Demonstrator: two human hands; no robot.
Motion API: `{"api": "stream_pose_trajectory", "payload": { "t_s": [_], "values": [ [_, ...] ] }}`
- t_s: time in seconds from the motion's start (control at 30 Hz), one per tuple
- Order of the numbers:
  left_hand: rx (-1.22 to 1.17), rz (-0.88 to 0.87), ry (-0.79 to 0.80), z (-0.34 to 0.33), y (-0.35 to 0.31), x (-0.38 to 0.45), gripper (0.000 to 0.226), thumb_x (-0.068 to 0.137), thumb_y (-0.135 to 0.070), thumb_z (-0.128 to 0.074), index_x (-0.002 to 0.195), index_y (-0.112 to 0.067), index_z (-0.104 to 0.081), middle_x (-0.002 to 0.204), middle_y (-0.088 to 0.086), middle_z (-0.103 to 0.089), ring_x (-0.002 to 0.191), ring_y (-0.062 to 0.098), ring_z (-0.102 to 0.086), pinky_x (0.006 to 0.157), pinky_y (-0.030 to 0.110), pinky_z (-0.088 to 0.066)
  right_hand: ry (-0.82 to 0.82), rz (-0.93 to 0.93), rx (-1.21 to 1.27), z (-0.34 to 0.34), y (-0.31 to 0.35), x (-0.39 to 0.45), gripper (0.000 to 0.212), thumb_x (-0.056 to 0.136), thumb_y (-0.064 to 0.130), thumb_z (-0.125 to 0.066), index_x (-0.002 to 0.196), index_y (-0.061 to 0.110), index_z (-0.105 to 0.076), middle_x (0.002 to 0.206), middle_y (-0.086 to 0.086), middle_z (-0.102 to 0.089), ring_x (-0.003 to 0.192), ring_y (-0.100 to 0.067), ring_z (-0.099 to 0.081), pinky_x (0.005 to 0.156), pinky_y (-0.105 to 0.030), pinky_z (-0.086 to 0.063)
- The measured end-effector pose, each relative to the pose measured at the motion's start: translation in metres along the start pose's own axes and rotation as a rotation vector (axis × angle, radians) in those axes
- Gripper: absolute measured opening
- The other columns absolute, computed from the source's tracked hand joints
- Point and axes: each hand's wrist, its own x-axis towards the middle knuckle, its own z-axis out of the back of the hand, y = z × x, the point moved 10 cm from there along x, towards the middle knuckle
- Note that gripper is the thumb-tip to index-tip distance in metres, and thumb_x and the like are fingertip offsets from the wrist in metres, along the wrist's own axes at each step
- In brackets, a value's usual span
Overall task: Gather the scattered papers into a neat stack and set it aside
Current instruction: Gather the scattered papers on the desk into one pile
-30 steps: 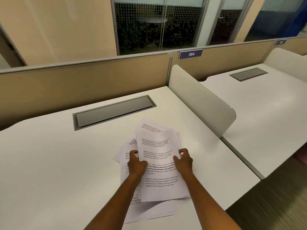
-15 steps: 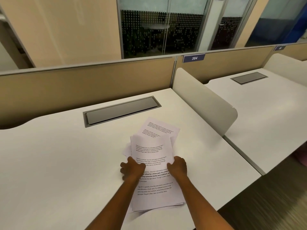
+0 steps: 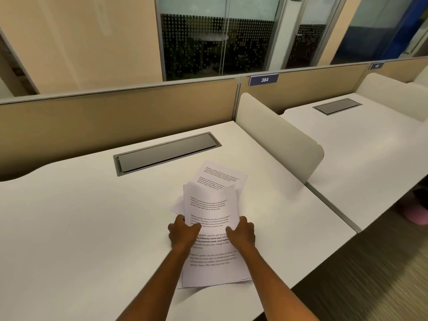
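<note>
Papers (image 3: 212, 228) pinched by both hands; cable tray (image 3: 166, 152) beyond.

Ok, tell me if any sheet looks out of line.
One sheet pokes out askew past the far end of the stack, turned to the right; other corners stick out left. Both hands grip the stack's sides.

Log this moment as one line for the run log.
stage: gathering | left hand: on papers' left edge | right hand: on right edge | papers: on desk, uneven, one sheet askew behind | set aside: not yet
</note>
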Motion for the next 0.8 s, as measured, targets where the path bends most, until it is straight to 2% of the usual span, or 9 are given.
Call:
{"api": "stream_pose_trajectory", "payload": {
  "t_s": [0.07,0.17,0.33,0.5,0.67,0.8],
  "values": [
    [-0.053,-0.010,0.015,0.004,-0.002,-0.002,0.047,0.065,-0.040,-0.072,0.105,-0.021,-0.055,0.115,0.010,-0.062,0.099,0.031,-0.063,0.086,0.046,-0.057,0.001,-0.002,-0.002,0.001,0.001,-0.002,0.060,0.086,0.036,-0.062,0.136,0.011,-0.039,0.131,-0.016,-0.047,0.117,-0.034,-0.054,0.096,-0.037,-0.047],
    [-0.159,-0.017,0.047,0.008,-0.005,-0.001,0.033,0.079,-0.020,-0.075,0.105,-0.013,-0.055,0.113,0.010,-0.063,0.098,0.028,-0.062,0.081,0.038,-0.054,-0.011,-0.027,-0.034,0.005,-0.001,-0.002,0.063,0.082,0.040,-0.064,0.134,0.014,-0.041,0.130,-0.013,-0.051,0.121,-0.035,-0.050,0.100,-0.041,-0.046],
    [-0.240,0.023,0.072,0.009,-0.001,0.004,0.027,0.077,-0.015,-0.078,0.093,-0.017,-0.057,0.111,0.011,-0.068,0.097,0.033,-0.065,0.085,0.044,-0.057,-0.007,-0.041,-0.017,0.006,-0.001,0.000,0.064,0.079,0.043,-0.066,0.130,0.014,-0.041,0.128,-0.010,-0.058,0.118,-0.033,-0.054,0.098,-0.041,-0.048],
    [-0.161,0.033,0.002,0.010,0.000,0.004,0.036,0.073,-0.021,-0.079,0.098,-0.018,-0.053,0.112,0.012,-0.064,0.105,0.035,-0.061,0.087,0.049,-0.057,-0.016,-0.051,0.081,0.009,0.006,0.002,0.063,0.081,0.044,-0.066,0.129,0.012,-0.040,0.127,-0.013,-0.052,0.115,-0.031,-0.056,0.096,-0.036,-0.046],
    [-0.113,0.030,0.015,0.010,-0.009,0.001,0.041,0.075,-0.020,-0.078,0.102,-0.019,-0.047,0.109,0.011,-0.062,0.098,0.033,-0.063,0.085,0.046,-0.058,0.012,-0.097,0.194,0.004,0.001,0.004,0.066,0.080,0.044,-0.069,0.129,0.011,-0.043,0.127,-0.011,-0.057,0.115,-0.029,-0.057,0.094,-0.034,-0.048],
    [-0.107,0.049,0.008,0.016,-0.009,0.004,0.050,0.076,-0.020,-0.079,0.109,-0.014,-0.041,0.104,0.008,-0.060,0.096,0.032,-0.063,0.086,0.046,-0.058,0.048,-0.101,0.349,-0.002,0.003,0.006,0.056,0.078,0.040,-0.073,0.121,0.012,-0.052,0.119,-0.007,-0.064,0.098,-0.023,-0.061,0.087,-0.031,-0.052]
  ]
}}
